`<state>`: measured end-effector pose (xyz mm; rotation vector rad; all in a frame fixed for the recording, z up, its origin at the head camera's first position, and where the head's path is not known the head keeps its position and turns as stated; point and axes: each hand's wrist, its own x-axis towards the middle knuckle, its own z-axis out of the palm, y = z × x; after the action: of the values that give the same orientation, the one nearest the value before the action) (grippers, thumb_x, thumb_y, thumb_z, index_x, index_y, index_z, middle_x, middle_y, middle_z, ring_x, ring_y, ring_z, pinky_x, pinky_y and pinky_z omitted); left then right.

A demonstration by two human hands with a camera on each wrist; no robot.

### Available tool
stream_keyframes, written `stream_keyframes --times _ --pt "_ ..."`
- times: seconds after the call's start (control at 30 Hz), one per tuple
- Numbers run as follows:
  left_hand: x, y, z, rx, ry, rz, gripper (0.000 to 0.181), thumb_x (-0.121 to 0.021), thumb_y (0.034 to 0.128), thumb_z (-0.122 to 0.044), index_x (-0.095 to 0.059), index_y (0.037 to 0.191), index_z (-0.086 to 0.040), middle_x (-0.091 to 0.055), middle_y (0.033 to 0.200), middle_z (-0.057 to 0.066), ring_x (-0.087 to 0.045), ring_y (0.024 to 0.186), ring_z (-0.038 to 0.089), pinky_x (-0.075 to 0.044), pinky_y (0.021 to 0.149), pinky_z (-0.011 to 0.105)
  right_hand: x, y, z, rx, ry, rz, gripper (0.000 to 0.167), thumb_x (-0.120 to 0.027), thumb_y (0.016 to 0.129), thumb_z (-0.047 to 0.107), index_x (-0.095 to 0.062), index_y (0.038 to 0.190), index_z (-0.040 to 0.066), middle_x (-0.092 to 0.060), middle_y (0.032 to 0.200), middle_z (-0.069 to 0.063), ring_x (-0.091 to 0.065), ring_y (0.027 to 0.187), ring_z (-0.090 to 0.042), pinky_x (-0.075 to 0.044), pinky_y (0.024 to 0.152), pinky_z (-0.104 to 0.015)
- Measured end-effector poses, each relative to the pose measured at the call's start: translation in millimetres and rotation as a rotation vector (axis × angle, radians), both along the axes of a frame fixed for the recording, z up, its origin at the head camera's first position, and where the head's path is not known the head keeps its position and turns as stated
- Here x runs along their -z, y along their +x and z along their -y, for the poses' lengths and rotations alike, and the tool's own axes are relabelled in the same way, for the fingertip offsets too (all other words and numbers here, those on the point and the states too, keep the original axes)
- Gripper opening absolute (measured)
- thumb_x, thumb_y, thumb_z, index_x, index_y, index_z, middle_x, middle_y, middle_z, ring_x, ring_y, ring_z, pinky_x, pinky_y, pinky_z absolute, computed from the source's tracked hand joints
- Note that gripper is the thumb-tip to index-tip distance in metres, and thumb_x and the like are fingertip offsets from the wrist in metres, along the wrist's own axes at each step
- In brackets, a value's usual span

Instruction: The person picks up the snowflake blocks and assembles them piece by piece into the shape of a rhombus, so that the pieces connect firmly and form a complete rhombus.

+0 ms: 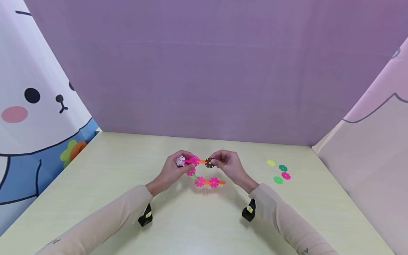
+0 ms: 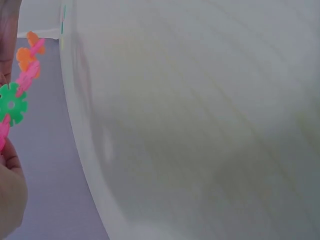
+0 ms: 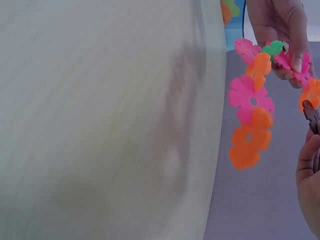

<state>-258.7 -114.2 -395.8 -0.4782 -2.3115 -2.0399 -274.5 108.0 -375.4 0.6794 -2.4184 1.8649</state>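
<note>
You have the chain of flower-shaped pieces between your hands, apparently raised above the table. Your left hand has its grip pinched on a pink piece, next to a white piece. Your right hand pinches the brown piece, its edge meeting an orange piece (whether it is slotted in, I cannot tell). The chain's free end curves below your left fingers and runs rightward.

Expect thin, light plastic: stiff enough to push edge to edge, but smooth enough to swivel under a loose fingertip. The joints are probably the weak spots, so take each disc by its flat faces, close to the slot you are loading. A sideways twist could pop a neighbouring link, and the dangling end may swing.
</note>
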Motion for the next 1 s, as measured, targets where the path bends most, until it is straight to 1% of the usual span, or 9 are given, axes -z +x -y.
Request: stream_keyframes --times 0.23,0.33,0.43,0.53,0.6,0.7,0.77,0.93,1.0 --pt "0.0 2.0 1.2 0.037 -0.026 0.016 0.027 -0.068 0.0821 -0.014 -0.059 0.107 -0.013 -0.061 0.106 0.007 -0.06 0.077 0.014 -0.053 0.065 0.025 1.7 -0.7 -1.3 -0.028 -0.006 0.053 0.011 -0.062 0.084 0.003 -0.065 0.093 -0.004 -0.067 0.09 -0.019 -0.063 0.072 -0.012 -0.051 0.063 -0.022" --pt "-0.1 2.2 1.4 0.043 -0.021 0.016 0.028 -0.068 0.0821 -0.015 -0.058 0.108 -0.013 -0.06 0.107 0.008 -0.06 0.078 0.015 -0.054 0.066 0.026 2.3 -0.8 -1.3 -0.032 -0.017 0.069 0.013 -0.062 0.085 0.003 -0.064 0.095 -0.005 -0.067 0.092 -0.021 -0.064 0.073 -0.012 -0.051 0.064 -0.021" --pt "0.0 1.7 1.2 0.042 -0.015 0.02 0.028 -0.068 0.0817 -0.015 -0.059 0.108 -0.013 -0.06 0.107 0.008 -0.061 0.081 0.015 -0.054 0.068 0.026 2.2 -0.7 -1.1 -0.03 -0.026 0.082 0.014 -0.061 0.085 0.003 -0.063 0.095 -0.006 -0.066 0.093 -0.023 -0.063 0.072 -0.012 -0.049 0.062 -0.018" --pt "0.6 1.0 1.1 0.043 -0.008 0.025 0.027 -0.068 0.0818 -0.014 -0.059 0.108 -0.013 -0.061 0.107 0.008 -0.061 0.082 0.015 -0.054 0.068 0.026 0.2 0.6 -0.9 -0.029 -0.03 0.092 0.013 -0.061 0.084 0.001 -0.063 0.095 -0.007 -0.065 0.093 -0.025 -0.061 0.07 -0.012 -0.048 0.06 -0.018" --pt "1.1 1.0 1.0 0.044 -0.009 0.029 0.027 -0.068 0.0819 -0.013 -0.059 0.108 -0.012 -0.061 0.106 0.009 -0.061 0.082 0.015 -0.054 0.068 0.026 -4.4 4.5 -0.3 -0.037 -0.023 0.091 0.013 -0.06 0.085 -0.001 -0.063 0.095 -0.008 -0.065 0.093 -0.026 -0.061 0.07 -0.012 -0.048 0.061 -0.018" --pt "2.1 1.4 1.2 0.034 -0.018 0.044 0.027 -0.068 0.0818 -0.012 -0.059 0.107 -0.011 -0.061 0.105 0.009 -0.061 0.082 0.015 -0.054 0.068 0.026 -11.5 11.2 0.6 -0.051 -0.005 0.09 0.013 -0.059 0.085 -0.002 -0.061 0.095 -0.01 -0.065 0.094 -0.027 -0.063 0.072 -0.015 -0.048 0.062 -0.018" --pt "2.4 1.6 1.1 0.023 -0.027 0.055 0.027 -0.068 0.0813 -0.012 -0.059 0.107 -0.012 -0.061 0.105 0.008 -0.061 0.082 0.015 -0.054 0.068 0.027 -15.4 15.0 1.2 -0.059 0.002 0.081 0.014 -0.058 0.085 -0.003 -0.061 0.096 -0.011 -0.064 0.094 -0.028 -0.062 0.071 -0.014 -0.048 0.062 -0.018" --pt "-0.7 1.2 -0.8 -0.017 -0.019 0.106 0.029 -0.07 0.0793 -0.013 -0.061 0.107 -0.013 -0.061 0.106 0.007 -0.062 0.084 0.015 -0.054 0.071 0.028 -4.3 5.3 -2.0 -0.034 0.006 0.038 0.012 -0.06 0.085 0.001 -0.062 0.095 -0.006 -0.065 0.091 -0.024 -0.057 0.064 -0.007 -0.047 0.058 -0.019" --pt "-2.6 1.0 -1.9 -0.033 -0.008 0.126 0.029 -0.071 0.0786 -0.012 -0.061 0.106 -0.012 -0.06 0.106 0.007 -0.061 0.085 0.015 -0.054 0.071 0.028 0.2 1.2 -3.6 -0.021 0.004 0.031 0.012 -0.061 0.085 0.003 -0.063 0.094 -0.004 -0.066 0.09 -0.021 -0.058 0.065 -0.008 -0.048 0.059 -0.02"
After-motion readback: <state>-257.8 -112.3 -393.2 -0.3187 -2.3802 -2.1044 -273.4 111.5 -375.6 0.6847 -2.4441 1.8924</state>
